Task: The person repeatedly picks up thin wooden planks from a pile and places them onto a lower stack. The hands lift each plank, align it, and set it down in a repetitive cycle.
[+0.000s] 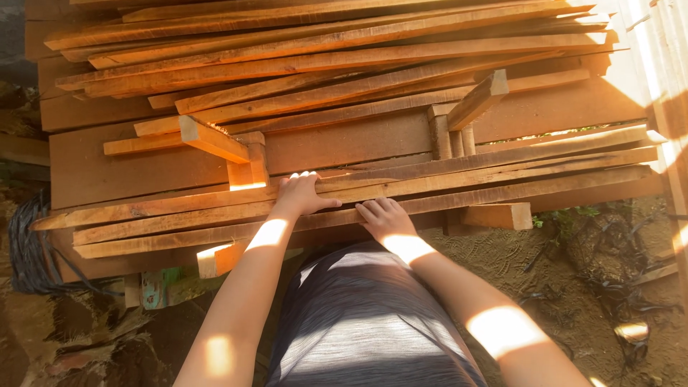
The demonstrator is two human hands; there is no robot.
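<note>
A big stack of long reddish wooden slats (344,50) lies in front of me, sunlit. My left hand (301,193) rests palm down on the near slats (502,175), fingers spread, holding nothing. Just to its right, my right hand (385,218) has its fingers curled over the edge of the nearest long slat (179,240). Short wooden blocks (247,168) stand between the layers just beyond my left hand. My grey shirt fills the bottom middle.
A coil of dark cable (29,251) lies at the left. Bare dirt ground with twigs and small green plants (573,215) shows at the right. More short blocks (451,132) prop the stack at centre right, and one block (494,215) sticks out below.
</note>
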